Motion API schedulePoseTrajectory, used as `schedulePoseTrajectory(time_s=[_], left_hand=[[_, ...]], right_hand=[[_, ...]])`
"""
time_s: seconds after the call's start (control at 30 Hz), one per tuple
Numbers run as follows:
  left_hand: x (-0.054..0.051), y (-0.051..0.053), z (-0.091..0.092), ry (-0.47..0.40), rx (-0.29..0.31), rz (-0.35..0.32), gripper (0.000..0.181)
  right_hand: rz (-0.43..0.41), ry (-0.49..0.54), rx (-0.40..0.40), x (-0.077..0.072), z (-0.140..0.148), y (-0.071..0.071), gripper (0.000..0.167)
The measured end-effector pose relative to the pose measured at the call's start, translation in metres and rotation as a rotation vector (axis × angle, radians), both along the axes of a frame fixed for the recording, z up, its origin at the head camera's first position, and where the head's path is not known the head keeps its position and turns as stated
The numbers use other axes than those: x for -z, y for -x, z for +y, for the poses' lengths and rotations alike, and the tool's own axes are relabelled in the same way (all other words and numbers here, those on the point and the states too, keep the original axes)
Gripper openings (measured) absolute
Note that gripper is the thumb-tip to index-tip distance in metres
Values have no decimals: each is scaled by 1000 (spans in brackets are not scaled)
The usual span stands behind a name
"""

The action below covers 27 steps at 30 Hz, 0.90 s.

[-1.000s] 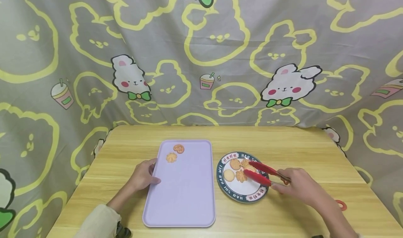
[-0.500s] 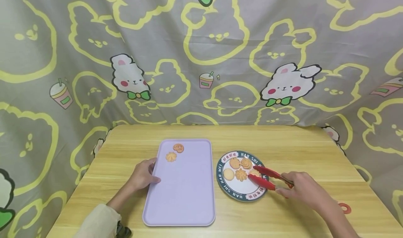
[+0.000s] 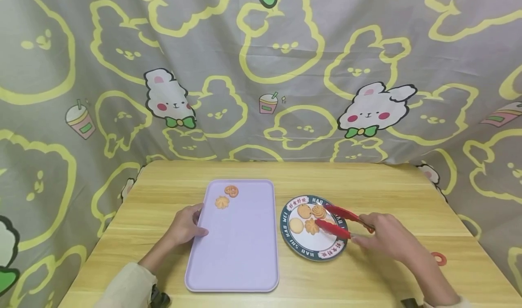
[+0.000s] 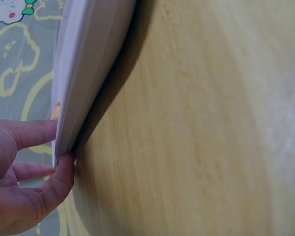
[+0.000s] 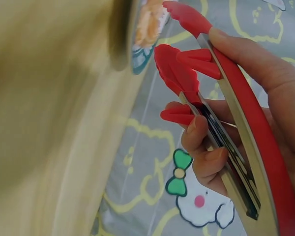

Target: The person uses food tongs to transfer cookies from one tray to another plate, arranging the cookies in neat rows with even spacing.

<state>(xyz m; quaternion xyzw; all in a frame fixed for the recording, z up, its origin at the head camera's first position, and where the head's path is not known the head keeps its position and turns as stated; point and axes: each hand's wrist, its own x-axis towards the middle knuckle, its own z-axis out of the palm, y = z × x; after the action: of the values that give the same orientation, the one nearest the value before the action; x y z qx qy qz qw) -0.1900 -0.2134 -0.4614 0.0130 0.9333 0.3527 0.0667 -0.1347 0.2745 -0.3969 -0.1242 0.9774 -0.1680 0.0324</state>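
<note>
My left hand (image 3: 185, 226) pinches the left edge of a lilac tray (image 3: 236, 249); in the left wrist view the thumb and a finger lie on either side of the rim. A pretzel-shaped cookie (image 3: 231, 191) and a flower-shaped cookie (image 3: 222, 202) lie near the tray's far left corner. With my right hand (image 3: 385, 238) I grip red tongs (image 5: 258, 118), their tips spread over the plate (image 3: 287, 242). On it are a plain round cookie (image 3: 296, 226), a speckled one (image 3: 304, 211), a swirl cookie (image 3: 318, 211) and a flower cookie (image 3: 311, 226). The tongs partly cover another cookie.
The wooden table (image 3: 326, 174) reaches back to a grey patterned curtain (image 3: 285, 131). A narrow strip of wood separates tray and plate. Beside the right forearm shows a red ring (image 3: 439, 258), apparently the tongs' tail end.
Half a second ago the tongs had drawn back right; now they are further left and slightly farther away, tips wider apart. Cookies, tray and left hand stay in place.
</note>
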Motion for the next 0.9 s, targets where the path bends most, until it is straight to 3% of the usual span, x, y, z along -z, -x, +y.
schedulePoseTrajectory(time_s=[0.2,0.37,0.67,0.9], left_hand=[[1,0,-1,0,0,5,79],[1,1,-1,1,4,15,79],[1,1,0,-8,0,5,79],[1,0,-1,-3,2,4,79]], right_hand=[[20,48,-17,2,-30,19,62],[14,101,-37,9,-63,34,61],[-145,166,51,11,-134,53,56],[-76,122,29,21,-171,78,48]])
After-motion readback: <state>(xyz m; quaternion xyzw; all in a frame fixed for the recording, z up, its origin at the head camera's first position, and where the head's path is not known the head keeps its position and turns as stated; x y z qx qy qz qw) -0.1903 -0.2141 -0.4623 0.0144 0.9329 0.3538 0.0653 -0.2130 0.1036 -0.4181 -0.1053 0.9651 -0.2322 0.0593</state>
